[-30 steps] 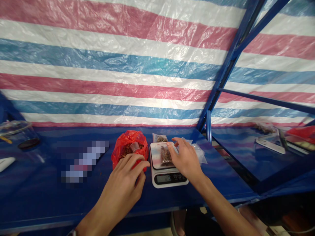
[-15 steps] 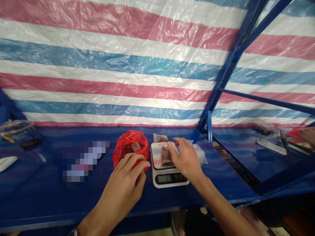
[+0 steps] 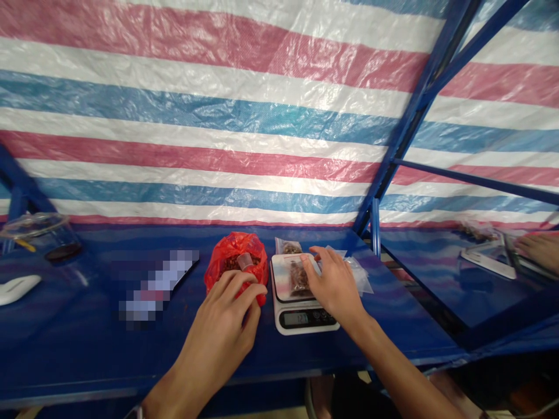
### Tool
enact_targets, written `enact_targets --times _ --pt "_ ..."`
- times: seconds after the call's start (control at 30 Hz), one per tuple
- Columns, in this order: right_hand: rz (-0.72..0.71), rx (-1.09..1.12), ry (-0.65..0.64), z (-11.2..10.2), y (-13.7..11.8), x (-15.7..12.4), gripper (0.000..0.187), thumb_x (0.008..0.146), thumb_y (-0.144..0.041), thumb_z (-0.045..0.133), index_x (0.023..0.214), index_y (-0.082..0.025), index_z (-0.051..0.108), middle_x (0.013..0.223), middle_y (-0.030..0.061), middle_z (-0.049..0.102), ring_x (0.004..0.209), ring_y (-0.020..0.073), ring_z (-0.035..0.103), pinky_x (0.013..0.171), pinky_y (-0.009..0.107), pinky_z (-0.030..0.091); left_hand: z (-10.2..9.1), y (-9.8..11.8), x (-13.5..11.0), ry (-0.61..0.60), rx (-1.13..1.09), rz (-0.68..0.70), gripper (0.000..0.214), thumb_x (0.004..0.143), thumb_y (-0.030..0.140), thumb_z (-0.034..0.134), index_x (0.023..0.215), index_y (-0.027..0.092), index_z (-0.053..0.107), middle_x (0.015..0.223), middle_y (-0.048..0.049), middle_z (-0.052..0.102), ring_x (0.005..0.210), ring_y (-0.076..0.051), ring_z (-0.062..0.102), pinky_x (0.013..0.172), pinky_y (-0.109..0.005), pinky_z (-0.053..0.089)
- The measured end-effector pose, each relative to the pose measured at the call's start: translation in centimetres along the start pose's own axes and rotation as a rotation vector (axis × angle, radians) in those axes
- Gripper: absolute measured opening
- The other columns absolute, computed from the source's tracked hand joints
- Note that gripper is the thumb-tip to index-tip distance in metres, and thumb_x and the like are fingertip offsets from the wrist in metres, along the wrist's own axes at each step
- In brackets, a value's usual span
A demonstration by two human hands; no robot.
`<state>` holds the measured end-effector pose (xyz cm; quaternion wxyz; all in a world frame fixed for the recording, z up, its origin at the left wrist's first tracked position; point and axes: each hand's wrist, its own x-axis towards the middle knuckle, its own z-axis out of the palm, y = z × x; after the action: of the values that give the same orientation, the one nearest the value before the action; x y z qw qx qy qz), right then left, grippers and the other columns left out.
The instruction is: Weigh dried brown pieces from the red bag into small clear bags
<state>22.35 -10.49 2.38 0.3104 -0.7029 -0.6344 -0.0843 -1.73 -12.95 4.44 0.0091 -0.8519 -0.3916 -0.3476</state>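
Observation:
My left hand hovers at the near side of a red plastic bag; its fingers are loosely bent and apart, with nothing visible in them. Inside the bag are small brown pieces and a small clear plastic cup. A white kitchen scale stands to the right, its display lit with digits that look like 127. On its platform lies a small clear bag of brown pieces. My right hand is open over the platform's right side, fingertips close to that small bag; whether they touch it I cannot tell.
Behind the scale lies another filled clear bag, with flat clear bags to the right. A pixelated flat item, a white object and a clear tub are on the left. Another person's hand shows far right, beyond blue frame bars.
The view has shifted slightly, so the things on the table appear a little further right. Both hands keep nearly the same pose, and the scale's digits look unchanged.

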Motion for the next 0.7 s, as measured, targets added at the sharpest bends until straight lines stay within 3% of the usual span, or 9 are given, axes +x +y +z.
enact_targets --times 0.2,0.37,0.5,0.7 --pt "0.026 -0.016 -0.055 -0.1 -1.1 -0.6 0.047 0.098 -0.051 0.058 0.128 -0.016 0.063 0.116 0.0168 0.073 0.11 0.0365 0.066 0.094 0.048 0.046 0.0 0.0 0.0 0.028 -0.005 0.007 0.025 0.098 0.012 0.048 0.102 0.025 0.07 0.109 -0.0053 0.071 0.117 -0.026 0.057 0.1 -0.043 0.054" --pt "0.03 0.048 -0.114 0.1 -1.6 -0.5 0.038 0.092 -0.039 0.064 0.124 -0.019 0.064 0.1 0.0117 0.076 0.099 0.0335 0.069 0.089 0.046 0.049 0.3 0.1 -0.2 0.069 0.0 -0.035 0.025 0.097 0.012 0.05 0.1 0.026 0.07 0.109 -0.0048 0.071 0.114 -0.026 0.059 0.097 -0.043 0.055" --pt "0.042 0.355 -0.118 0.0 -1.7 0.1 0.036 0.091 -0.033 0.062 0.126 -0.024 0.063 0.101 0.006 0.077 0.086 0.0248 0.071 0.079 0.038 0.054 0.8 0.7 -0.2 0.135 -0.057 -0.169 0.022 0.1 0.018 0.05 0.105 0.026 0.069 0.11 -0.0048 0.073 0.108 -0.025 0.063 0.096 -0.044 0.056" --pt "-0.134 0.77 -0.192 -1.1 -3.7 -0.5 0.042 0.093 -0.034 0.063 0.134 -0.026 0.062 0.116 0.0061 0.074 0.106 0.0218 0.071 0.097 0.038 0.056 2.5 0.2 0.0 0.195 -0.296 -0.421 0.034 0.103 0.038 0.053 0.131 0.023 0.063 0.125 -0.01 0.073 0.115 -0.025 0.069 0.1 -0.044 0.056"
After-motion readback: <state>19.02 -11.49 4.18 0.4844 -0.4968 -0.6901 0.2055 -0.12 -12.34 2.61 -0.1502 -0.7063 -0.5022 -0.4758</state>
